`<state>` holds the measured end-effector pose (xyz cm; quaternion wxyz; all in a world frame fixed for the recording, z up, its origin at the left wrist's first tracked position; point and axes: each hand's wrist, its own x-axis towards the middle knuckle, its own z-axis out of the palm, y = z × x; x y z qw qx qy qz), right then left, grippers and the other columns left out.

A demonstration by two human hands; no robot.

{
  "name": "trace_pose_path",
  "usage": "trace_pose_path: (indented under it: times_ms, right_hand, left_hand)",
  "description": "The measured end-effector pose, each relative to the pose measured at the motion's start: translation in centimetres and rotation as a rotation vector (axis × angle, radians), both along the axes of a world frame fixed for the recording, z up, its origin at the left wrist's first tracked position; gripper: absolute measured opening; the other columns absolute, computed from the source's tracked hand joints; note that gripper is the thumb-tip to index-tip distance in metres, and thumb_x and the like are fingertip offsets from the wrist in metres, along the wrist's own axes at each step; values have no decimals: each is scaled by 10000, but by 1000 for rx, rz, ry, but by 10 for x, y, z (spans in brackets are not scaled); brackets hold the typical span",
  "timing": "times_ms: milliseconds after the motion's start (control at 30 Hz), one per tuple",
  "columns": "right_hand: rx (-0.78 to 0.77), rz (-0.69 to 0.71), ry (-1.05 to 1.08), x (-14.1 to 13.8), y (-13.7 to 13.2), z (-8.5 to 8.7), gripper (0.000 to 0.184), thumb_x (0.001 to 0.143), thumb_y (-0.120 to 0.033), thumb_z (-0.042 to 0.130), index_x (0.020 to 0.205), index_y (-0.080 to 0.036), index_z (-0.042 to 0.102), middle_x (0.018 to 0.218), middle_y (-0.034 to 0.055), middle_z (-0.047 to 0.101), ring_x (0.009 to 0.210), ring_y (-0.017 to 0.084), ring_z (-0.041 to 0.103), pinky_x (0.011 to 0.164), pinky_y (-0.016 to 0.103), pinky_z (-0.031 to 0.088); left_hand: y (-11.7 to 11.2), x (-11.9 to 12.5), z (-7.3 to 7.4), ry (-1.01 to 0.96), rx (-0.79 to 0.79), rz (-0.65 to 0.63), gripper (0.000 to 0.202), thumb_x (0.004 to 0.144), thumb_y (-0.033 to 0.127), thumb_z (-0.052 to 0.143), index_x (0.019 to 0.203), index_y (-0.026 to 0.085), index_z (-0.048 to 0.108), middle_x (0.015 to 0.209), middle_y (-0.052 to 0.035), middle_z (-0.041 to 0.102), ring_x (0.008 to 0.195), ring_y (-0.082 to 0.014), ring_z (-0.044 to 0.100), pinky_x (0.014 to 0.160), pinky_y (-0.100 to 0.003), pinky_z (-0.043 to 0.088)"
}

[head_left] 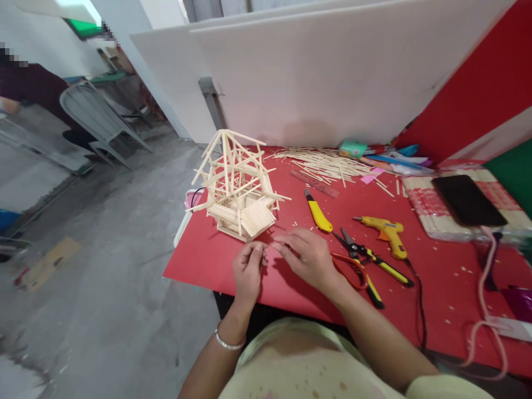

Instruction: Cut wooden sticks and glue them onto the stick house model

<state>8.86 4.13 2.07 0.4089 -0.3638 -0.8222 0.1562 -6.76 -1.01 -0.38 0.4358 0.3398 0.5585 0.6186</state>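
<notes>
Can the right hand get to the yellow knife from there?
Probably yes: the knife lies just beyond the right hand, and nothing seems to stand between them on the tabletop.

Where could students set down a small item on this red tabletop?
Mainly the front-left corner, bordered by the stick model, left hand and table edge. Another patch, dotted with scraps, lies between the black cord and pink cord. Crowded: the middle, with knife, yellow-handled pliers and glue gun; the back, under loose sticks.
</notes>
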Motion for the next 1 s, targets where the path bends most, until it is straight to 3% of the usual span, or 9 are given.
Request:
trace_pose_path:
  times_ms: [100,200,333,533,733,1000]
  right_hand:
    - [-66,-18,-93,23,9,1,177,945,-304,546,985,-225,700,897,43,719,816,150,648,753,264,468]
    - [-176,-111,-344,55,35,8,234,956,-337,501,1003,-251,714,930,35,732,855,155,664,726,248,448]
    - [-349,-325,-722,106,93,9,278,927,-380,493,1048,-282,723,1021,55,738,932,206,666,733,273,443]
    - [-437,-499,-803,162,189,-13,278,864,-308,529,994,-206,752,1016,140,728,949,263,657,804,320,457]
    - [-437,-494,-777,163,251,-31,288,862,-273,515,1026,-219,745,1081,128,717,1019,257,623,857,322,444]
    - [-420,-449,-761,146,292,-42,256,840,-291,566,1008,-236,751,1083,91,721,1023,220,617,872,297,443]
  left_hand:
    - [-3,15,-1,26,-26,-63,246,868,396,632,802,166,693,624,5,566,540,-90,503,519,-189,416]
    - [-3,29,0,30,-50,-133,250,851,406,648,790,167,691,643,-3,578,533,-97,517,478,-188,405]
    - [4,47,1,75,-70,-252,257,870,401,620,795,162,680,655,0,571,526,-98,519,467,-190,400]
    - [28,72,6,186,-93,-359,265,889,387,589,782,157,667,667,-4,567,554,-105,505,501,-202,401]
    - [56,90,9,236,-67,-390,253,887,352,588,756,153,670,634,4,534,563,-106,478,555,-218,390]
    - [67,88,2,235,-87,-406,249,892,321,579,725,151,652,622,6,523,574,-107,484,557,-214,387]
